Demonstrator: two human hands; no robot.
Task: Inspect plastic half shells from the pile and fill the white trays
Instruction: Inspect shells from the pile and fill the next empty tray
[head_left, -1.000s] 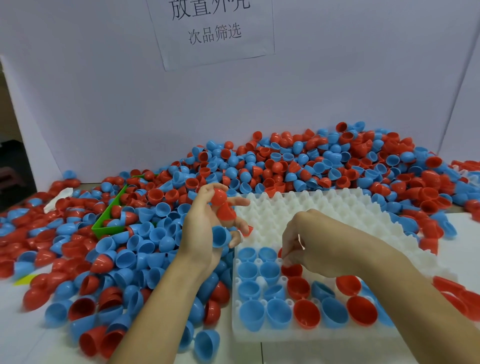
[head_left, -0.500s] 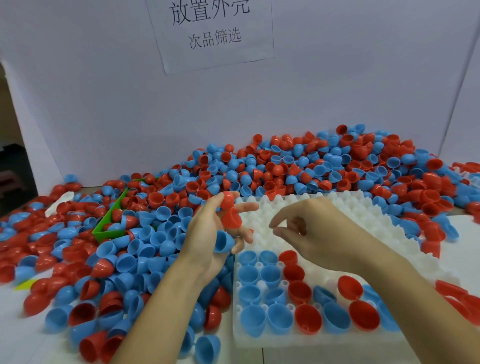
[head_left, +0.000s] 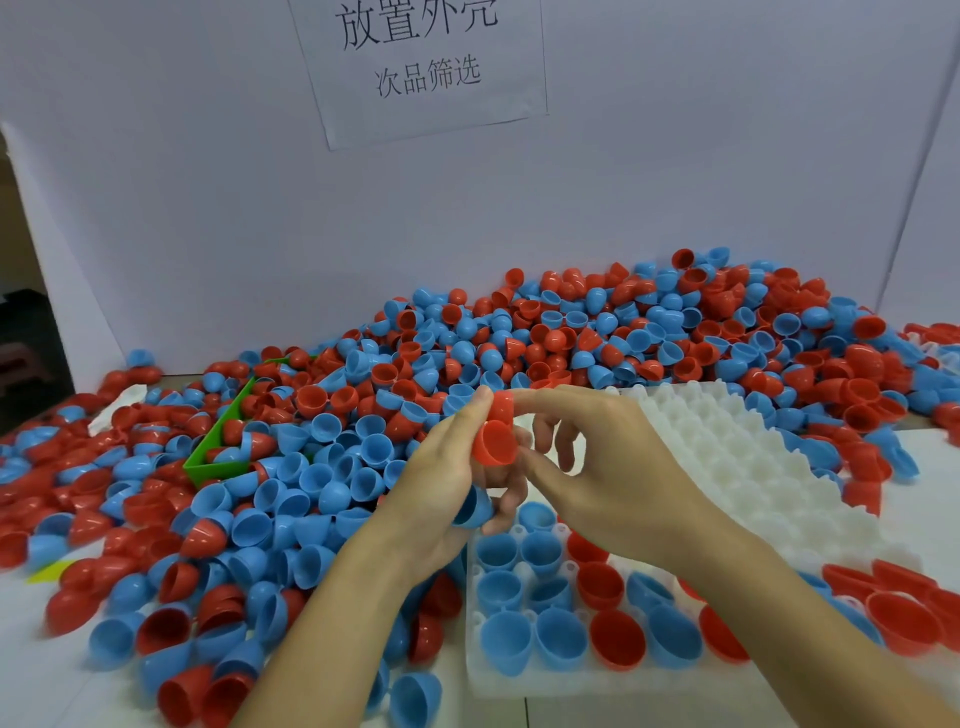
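Both hands meet just above the near left corner of the white tray (head_left: 727, 467). The left hand (head_left: 441, 493) has its fingers curled: its thumb and upper fingers hold a stack of red half shells (head_left: 496, 434), the lower one with its open mouth turned toward the camera, while its lower fingers tuck a blue half shell (head_left: 475, 512) against the palm. The right hand (head_left: 597, 467) reaches in from the right; its forefinger lies stretched across the top of the red stack and its thumb touches the rim of the lower red shell, so the two digits pinch the stack from above and below. Its other fingers hang loosely bent and apart, holding nothing. Below the hands, the tray's nearest rows carry blue and red shells seated mouth-up in the cups, and the farther rows show bare white cups. The pile of red and blue shells (head_left: 623, 332) spreads behind and to the left of the tray, around a green scoop (head_left: 213, 457) half buried in it.
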